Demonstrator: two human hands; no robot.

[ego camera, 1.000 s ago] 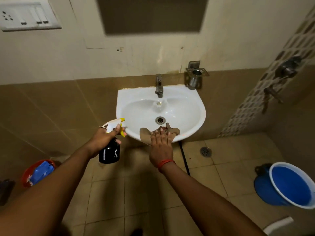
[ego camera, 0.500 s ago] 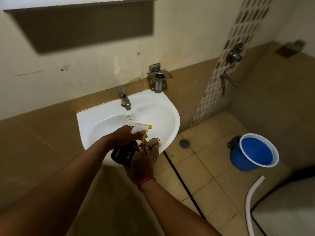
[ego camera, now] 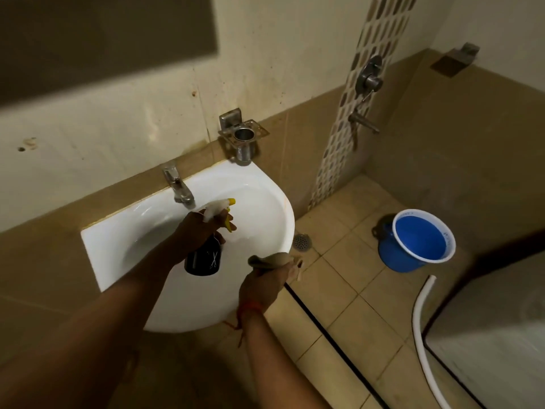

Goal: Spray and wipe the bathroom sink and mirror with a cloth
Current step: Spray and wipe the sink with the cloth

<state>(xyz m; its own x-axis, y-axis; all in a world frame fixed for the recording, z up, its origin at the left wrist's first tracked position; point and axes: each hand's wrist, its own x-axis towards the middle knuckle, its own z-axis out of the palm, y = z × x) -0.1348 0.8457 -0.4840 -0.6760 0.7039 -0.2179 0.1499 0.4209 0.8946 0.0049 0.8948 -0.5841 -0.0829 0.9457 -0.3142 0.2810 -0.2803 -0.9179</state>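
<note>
A white wall-hung sink (ego camera: 118, 240) with a chrome tap (ego camera: 177, 187) fills the middle of the head view. Over its basin my left hand (ego camera: 197, 231) grips a black spray bottle (ego camera: 203, 259) with a white head and yellow nozzle, pointing right. My right hand (ego camera: 261, 286) is closed on a bunched beige cloth (ego camera: 272, 259), lifted at the sink's right front rim. A dark rectangle on the wall at the upper left (ego camera: 103, 39) may be the mirror's lower part or its shadow; I cannot tell which.
A steel tumbler holder (ego camera: 243, 140) is fixed to the wall behind the sink. A blue bucket (ego camera: 418, 240) stands on the tiled floor at right, near a floor drain (ego camera: 301, 242) and a white hose (ego camera: 424, 335). Shower taps (ego camera: 367, 81) sit on the mosaic strip.
The view has swung right and closer. My left hand brought the bottle from beside the sink to over the basin. My right hand gathered the cloth off the rim and lifted it.
</note>
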